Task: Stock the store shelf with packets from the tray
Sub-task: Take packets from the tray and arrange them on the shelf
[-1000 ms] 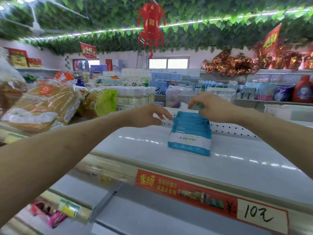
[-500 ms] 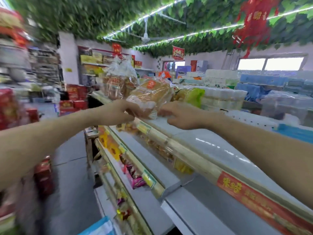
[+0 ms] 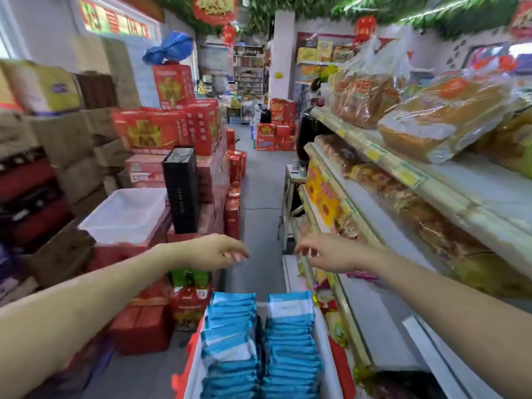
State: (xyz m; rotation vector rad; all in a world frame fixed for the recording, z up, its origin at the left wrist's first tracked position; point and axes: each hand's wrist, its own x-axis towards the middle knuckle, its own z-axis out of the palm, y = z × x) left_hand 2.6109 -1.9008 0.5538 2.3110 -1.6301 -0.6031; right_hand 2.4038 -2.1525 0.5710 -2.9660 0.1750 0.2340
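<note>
Just below your outstretched arms, the tray (image 3: 325, 341) is sitting at the bottom of the view, close against the foot of the store shelf (image 3: 403, 174), and the blue packets (image 3: 259, 347) are standing on edge inside it in two tight rows, which is likely why they are keeping upright and are easy to lift out several at a time. You are holding your left hand (image 3: 218, 251) and your right hand (image 3: 322, 251) out over the far end of the tray, near each other but apart, both with fingers loosely curled and hanging downward, and neither is gripping anything. That posture suggests you are reaching down for the next batch, one hand to each side of a row. Your right hand is hovering just beside the lower shelf edge, so you are risking a brush against the snack bags there. Bagged bread (image 3: 440, 116) is lying on the top shelf to your right, and red boxes (image 3: 149, 131) are stacked across the aisle. What the tray is resting on is probably a stack of cartons, though the frame is cutting it off.
</note>
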